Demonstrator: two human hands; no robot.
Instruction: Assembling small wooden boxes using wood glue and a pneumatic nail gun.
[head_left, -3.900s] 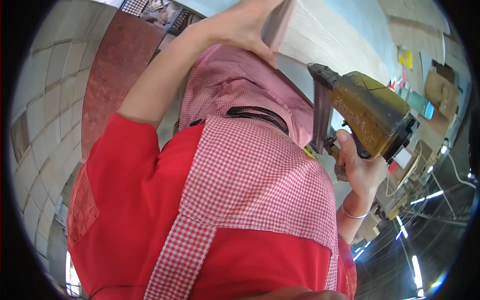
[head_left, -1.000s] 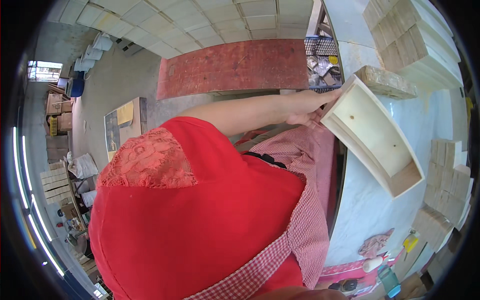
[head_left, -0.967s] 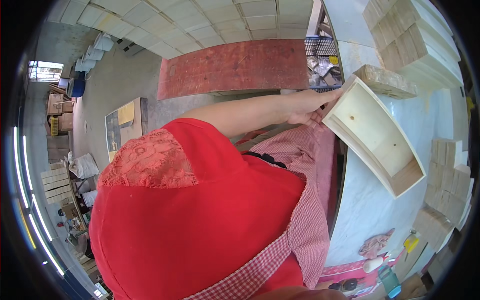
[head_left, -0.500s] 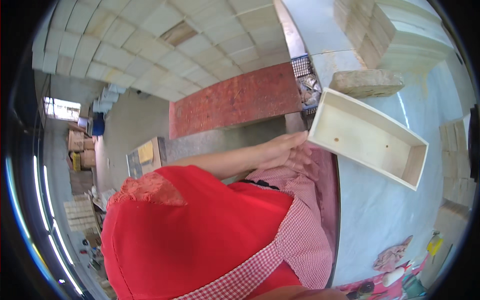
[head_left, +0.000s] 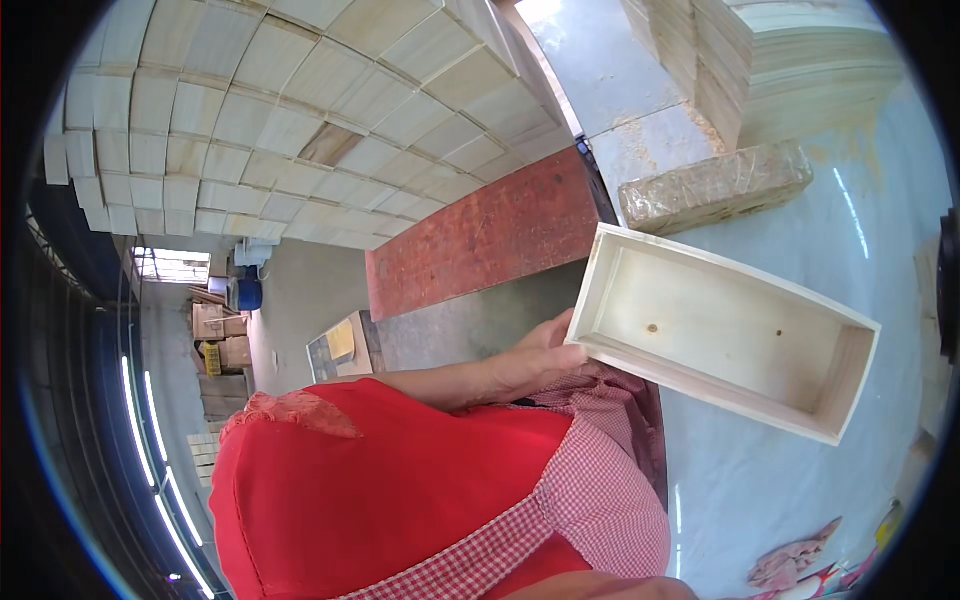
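Observation:
My left hand [head_left: 543, 358] is closed on the near left corner of an open wooden box [head_left: 715, 335], the thumb at its rim and the other fingers mostly hidden beneath. Long, shallow and pale, the box faces up with its inside bare; two small brown knots mark its bottom. It is held over the edge of a pale blue table [head_left: 760, 480]. Of my right arm only a bit of skin shows at the lower edge, and my right hand is out of the picture.
Beyond the box lies a plastic-wrapped block [head_left: 720, 185]. Tall stacks of pale wooden pieces [head_left: 270, 110] stand by a red board [head_left: 490, 235] at the upper left. A crumpled pink cloth [head_left: 792, 560] lies at the table's lower right. More wooden pieces [head_left: 715, 70] stand at the top.
The box sits lower in the picture and more of its inside faces me. My left hand's fingers, spread at its corner before, have closed on it. The whole view has shifted.

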